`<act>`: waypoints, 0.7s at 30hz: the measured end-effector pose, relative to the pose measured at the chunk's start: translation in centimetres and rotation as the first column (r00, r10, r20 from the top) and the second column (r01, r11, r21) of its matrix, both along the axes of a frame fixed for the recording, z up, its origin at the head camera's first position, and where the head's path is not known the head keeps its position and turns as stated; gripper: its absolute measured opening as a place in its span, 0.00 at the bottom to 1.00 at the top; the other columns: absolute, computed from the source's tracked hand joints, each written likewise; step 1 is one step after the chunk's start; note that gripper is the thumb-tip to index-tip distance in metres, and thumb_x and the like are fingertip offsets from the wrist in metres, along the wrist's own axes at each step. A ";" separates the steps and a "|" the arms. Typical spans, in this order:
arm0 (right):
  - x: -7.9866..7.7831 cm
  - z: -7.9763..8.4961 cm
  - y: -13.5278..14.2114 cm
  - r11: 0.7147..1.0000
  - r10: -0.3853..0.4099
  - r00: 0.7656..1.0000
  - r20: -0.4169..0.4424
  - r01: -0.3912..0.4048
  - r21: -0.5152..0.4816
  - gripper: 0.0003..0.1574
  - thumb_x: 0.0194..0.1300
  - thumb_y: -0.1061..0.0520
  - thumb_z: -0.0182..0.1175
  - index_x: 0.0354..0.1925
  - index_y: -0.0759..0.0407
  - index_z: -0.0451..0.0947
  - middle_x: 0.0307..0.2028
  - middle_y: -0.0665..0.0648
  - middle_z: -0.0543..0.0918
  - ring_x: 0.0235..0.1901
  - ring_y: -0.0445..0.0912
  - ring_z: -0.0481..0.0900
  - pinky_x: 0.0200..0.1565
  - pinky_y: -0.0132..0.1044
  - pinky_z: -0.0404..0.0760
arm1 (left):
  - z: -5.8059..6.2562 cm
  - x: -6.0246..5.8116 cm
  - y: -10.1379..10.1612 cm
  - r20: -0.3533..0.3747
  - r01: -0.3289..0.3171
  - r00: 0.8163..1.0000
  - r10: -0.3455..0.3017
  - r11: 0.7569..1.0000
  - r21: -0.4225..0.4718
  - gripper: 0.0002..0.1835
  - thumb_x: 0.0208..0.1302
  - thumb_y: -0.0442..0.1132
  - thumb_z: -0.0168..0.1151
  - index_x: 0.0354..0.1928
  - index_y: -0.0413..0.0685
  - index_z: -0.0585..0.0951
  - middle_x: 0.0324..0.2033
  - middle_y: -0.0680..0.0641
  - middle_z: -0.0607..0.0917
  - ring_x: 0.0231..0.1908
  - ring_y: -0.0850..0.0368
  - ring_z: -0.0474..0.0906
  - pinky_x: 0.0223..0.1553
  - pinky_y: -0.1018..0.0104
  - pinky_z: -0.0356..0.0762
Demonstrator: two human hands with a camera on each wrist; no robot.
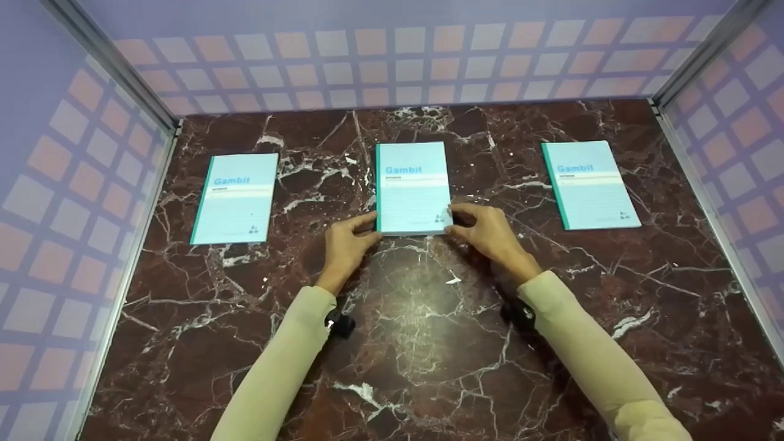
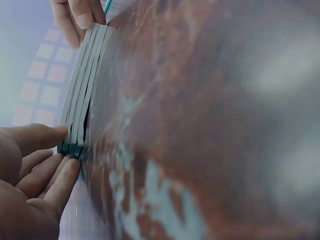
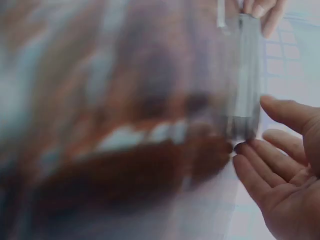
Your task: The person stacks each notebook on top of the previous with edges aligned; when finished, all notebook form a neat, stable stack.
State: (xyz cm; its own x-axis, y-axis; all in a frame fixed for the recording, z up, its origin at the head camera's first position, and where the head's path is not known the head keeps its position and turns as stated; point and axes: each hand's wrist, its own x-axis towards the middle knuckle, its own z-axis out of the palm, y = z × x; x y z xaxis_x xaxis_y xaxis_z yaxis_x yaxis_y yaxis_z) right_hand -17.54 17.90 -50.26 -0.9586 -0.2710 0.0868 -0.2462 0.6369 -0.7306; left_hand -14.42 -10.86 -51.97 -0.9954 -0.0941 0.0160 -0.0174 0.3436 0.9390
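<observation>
A stack of several notebooks (image 1: pixel 411 193) lies in the middle, with light blue "Gambit" covers and green spines to the left. Its front edges (image 2: pixel 82 80) show layered in the left wrist view. My left hand (image 1: pixel 347 244) is at the front left corner, fingertips against the spine side and thumb tip by the top cover's corner. At the front right corner is my right hand (image 1: pixel 487 233), its fingers fairly straight along the right side and its thumb close to the cover. The stack (image 3: pixel 245 75) is blurred in the right wrist view.
A matching notebook (image 1: pixel 236 199) lies on the left of the dark red marble-patterned table (image 1: pixel 416 343), and another notebook (image 1: pixel 591 185) on the right. Checkered panels (image 1: pixel 392 61) wall in the back and both sides.
</observation>
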 end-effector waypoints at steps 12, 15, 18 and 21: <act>-0.2 0.8 -3.3 0.984 0.027 0.998 -0.058 -0.037 -0.172 0.26 0.70 0.60 0.73 0.63 0.67 0.83 0.57 0.65 0.87 0.56 0.57 0.86 0.58 0.46 0.86 | 1.2 0.0 -3.2 -0.003 -0.067 0.998 0.067 0.996 0.052 0.18 0.65 0.33 0.77 0.57 0.41 0.89 0.51 0.44 0.91 0.50 0.49 0.89 0.51 0.64 0.87; -0.4 0.9 -4.4 0.983 0.060 0.995 -0.080 -0.073 -0.170 0.26 0.71 0.60 0.72 0.63 0.67 0.83 0.58 0.64 0.86 0.56 0.57 0.86 0.59 0.46 0.85 | 1.7 0.0 -4.2 -0.005 -0.095 0.995 0.095 0.995 0.023 0.18 0.66 0.34 0.77 0.57 0.43 0.89 0.51 0.45 0.91 0.50 0.50 0.89 0.51 0.65 0.87; -0.4 0.8 -5.5 0.979 0.088 0.992 -0.088 -0.102 -0.174 0.25 0.71 0.59 0.72 0.63 0.67 0.83 0.58 0.64 0.86 0.56 0.57 0.86 0.59 0.45 0.85 | 1.9 0.1 -5.3 -0.013 -0.110 0.994 0.110 0.994 0.000 0.18 0.66 0.33 0.76 0.57 0.42 0.89 0.52 0.45 0.91 0.50 0.50 0.89 0.51 0.65 0.87; -0.6 0.7 -6.7 0.974 0.113 0.990 -0.084 -0.127 -0.185 0.25 0.72 0.59 0.71 0.63 0.68 0.82 0.59 0.64 0.86 0.56 0.57 0.87 0.58 0.44 0.86 | 1.8 0.2 -6.6 -0.012 -0.122 0.992 0.122 0.992 -0.010 0.19 0.66 0.33 0.75 0.58 0.40 0.88 0.53 0.44 0.90 0.51 0.49 0.89 0.52 0.65 0.86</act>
